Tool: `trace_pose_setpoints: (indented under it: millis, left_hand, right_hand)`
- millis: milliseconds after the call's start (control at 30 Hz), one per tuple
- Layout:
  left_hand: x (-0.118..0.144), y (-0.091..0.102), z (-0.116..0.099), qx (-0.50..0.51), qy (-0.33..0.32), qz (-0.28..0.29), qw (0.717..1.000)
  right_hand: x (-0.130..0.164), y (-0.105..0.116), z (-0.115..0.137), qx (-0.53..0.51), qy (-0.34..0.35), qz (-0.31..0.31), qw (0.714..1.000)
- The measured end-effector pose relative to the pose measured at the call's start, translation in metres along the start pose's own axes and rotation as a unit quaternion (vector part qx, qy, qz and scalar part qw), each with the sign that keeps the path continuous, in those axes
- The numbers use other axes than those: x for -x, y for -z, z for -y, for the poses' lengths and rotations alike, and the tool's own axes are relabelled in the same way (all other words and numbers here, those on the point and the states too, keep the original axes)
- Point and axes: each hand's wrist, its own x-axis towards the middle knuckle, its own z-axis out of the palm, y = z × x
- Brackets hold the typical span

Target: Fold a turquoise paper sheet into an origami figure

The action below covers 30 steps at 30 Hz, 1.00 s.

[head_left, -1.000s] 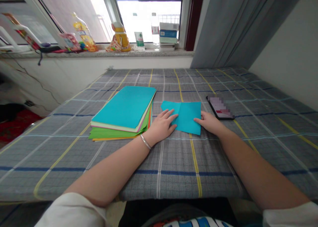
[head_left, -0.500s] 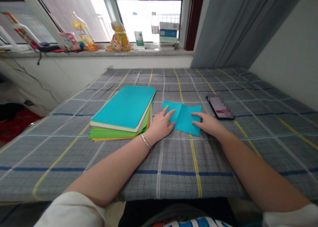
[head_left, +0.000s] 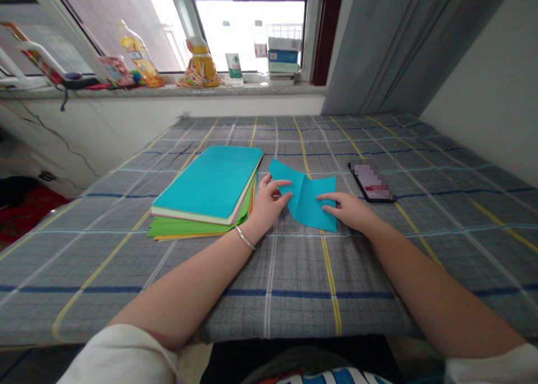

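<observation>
A grey plaid cloth [head_left: 378,272] is spread over the whole table. A stack of coloured paper [head_left: 205,196], turquoise on top with green and orange sheets showing beneath, is laid left of the table's middle, its long side running toward the far edge. Just right of the stack, a folded turquoise sheet [head_left: 309,202] is seen near the middle of the table, creased down its centre, with its left far corner raised off the cloth. A phone [head_left: 370,181] is laid flat just right of that sheet, toward the right edge.

The sheet's left flap is pinched by the left hand [head_left: 267,204], thumb and fingers closed on the paper, though how much of the flap is lifted is hard to judge. The sheet's right half is pressed down by the right hand [head_left: 351,209], fingers flat and unclenched.
</observation>
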Motion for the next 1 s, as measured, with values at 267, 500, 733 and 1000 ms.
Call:
trace_pose_setpoints:
  millis: [267,500,733,1000]
  left_hand:
    - [0.008,0.006,-0.008,-0.246,-0.026,0.051,0.968]
    - [0.006,0.010,-0.005,-0.203,0.008,0.087,0.975]
    - [0.003,0.008,-0.004,-0.156,0.043,0.109,0.981]
    - [0.011,0.009,-0.015,-0.348,-0.013,0.119,0.930]
  right_hand:
    - [0.001,0.005,0.003,-0.074,-0.027,0.015,0.997]
    - [0.004,0.013,-0.005,-0.093,-0.026,0.064,0.993]
    - [0.004,0.016,-0.015,-0.004,0.087,-0.056,0.995]
    - [0.003,0.015,-0.017,0.069,0.258,-0.058,0.962]
